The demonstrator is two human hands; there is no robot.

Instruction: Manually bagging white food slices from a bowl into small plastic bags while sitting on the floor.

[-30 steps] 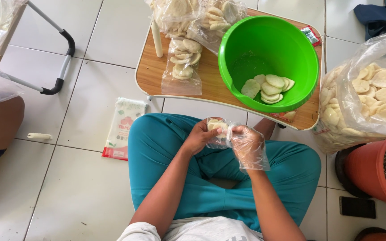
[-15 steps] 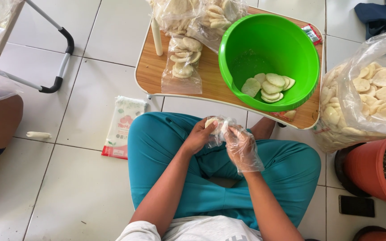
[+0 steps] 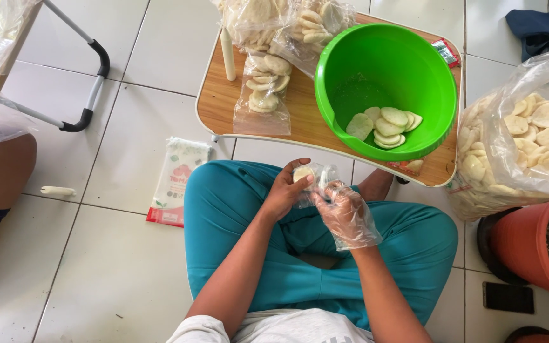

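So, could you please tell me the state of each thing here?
Left hand: bare, holding small bag.
Right hand: gloved, at that bag.
Small bag: open, crackers inside.
Bowl: upright, few crackers.
Packet: lying flat on table.
Sack: open, nearly full.

— What sort of place is this?

— A home, with snack packing done on the floor. The white tiled floor (image 3: 128,76) fills the view, and the person sits cross-legged on it in teal trousers (image 3: 236,209).

— What else says home rather than factory?

— At twelve o'clock stands a low folding wooden table (image 3: 300,124), the lap-tray kind, carrying a green plastic bowl (image 3: 382,70) of pale round crackers (image 3: 386,124) and small filled bags (image 3: 265,89). At three o'clock a big clear sack of crackers (image 3: 528,140) leans beside a terracotta plant pot (image 3: 528,244) with soil. At ten o'clock is the metal leg of another folding stand (image 3: 87,82).
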